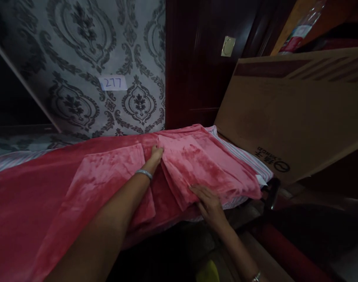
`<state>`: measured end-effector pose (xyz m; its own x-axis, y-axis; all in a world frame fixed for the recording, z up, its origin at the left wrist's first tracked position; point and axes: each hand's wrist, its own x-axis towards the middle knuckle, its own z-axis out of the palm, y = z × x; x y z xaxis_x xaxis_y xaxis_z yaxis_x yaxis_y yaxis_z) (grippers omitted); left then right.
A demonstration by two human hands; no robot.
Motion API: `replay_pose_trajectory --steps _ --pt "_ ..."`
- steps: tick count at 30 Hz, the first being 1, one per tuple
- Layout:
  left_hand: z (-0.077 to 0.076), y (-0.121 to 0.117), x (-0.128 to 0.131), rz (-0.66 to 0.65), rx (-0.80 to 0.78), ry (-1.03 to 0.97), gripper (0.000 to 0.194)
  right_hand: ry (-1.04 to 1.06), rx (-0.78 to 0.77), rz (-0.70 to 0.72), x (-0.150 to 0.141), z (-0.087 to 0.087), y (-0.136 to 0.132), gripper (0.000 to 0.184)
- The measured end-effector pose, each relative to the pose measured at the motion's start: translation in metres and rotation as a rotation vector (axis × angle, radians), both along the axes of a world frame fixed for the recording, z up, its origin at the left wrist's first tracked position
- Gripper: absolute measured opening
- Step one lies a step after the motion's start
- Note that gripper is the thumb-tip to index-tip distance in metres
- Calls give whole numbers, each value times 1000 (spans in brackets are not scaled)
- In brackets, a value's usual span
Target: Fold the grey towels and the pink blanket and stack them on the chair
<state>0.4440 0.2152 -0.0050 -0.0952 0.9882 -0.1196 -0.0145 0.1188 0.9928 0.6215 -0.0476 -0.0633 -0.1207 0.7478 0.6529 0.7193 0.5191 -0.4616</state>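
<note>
A pink plush blanket [105, 176] lies over a long narrow bed. Its right part is folded into a layered flap [193, 164], and another folded layer lies to the left with a dark red gap between them. At the far left corner of the right flap, my left hand [157, 154] is closed on the edge. My right hand [206, 199] is at the flap's near edge, fingers over the top and thumb lower, closed on the fabric. A striped sheet [246, 156] shows from under the blanket at the right end.
A large cardboard box [293, 113] stands at the right, with a plastic bottle [299, 31] behind it. Beyond the bed are patterned wallpaper [137, 102] with a paper label [113, 82] reading 277, and a dark red wooden panel [193, 70]. A dark screen-like panel [14, 94] stands left.
</note>
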Motion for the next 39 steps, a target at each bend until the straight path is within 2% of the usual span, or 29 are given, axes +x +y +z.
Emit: replay_pose_trajectory --steps 4,7,12,15,19,23,26,28,31,35,39 --pt "-8 -1 -10 -26 -26 46 28 -121 -37 -26 -8 -13 -2 57" --pt "-5 -2 -9 -27 25 82 28 -171 -52 -45 -8 -16 -3 56" --pt "10 -10 -9 -38 138 186 63 -223 -91 -66 -9 -12 -4 58" --pt "20 -19 -13 -87 193 282 71 -244 -116 -60 -9 -9 -5 59" --pt "36 -38 -23 -172 284 460 67 -278 -157 -83 -13 -3 -8 63" --pt "43 -86 -53 -350 374 617 47 -318 -156 -79 -24 0 -12 64" --pt "35 -141 -88 -527 560 858 41 -292 -161 -69 -32 -1 -13 57" --pt "23 -179 -107 -535 640 1013 47 -235 -158 -78 -37 -2 -12 52" --pt "0 -224 -120 -545 610 1185 53 -195 -155 -91 -47 -5 -11 50" --pt "-21 -253 -113 -531 594 1362 50 -306 -229 -95 -61 -4 -16 50" --pt "-23 -258 -112 -507 613 1380 48 -294 -272 -60 -61 8 -18 44"
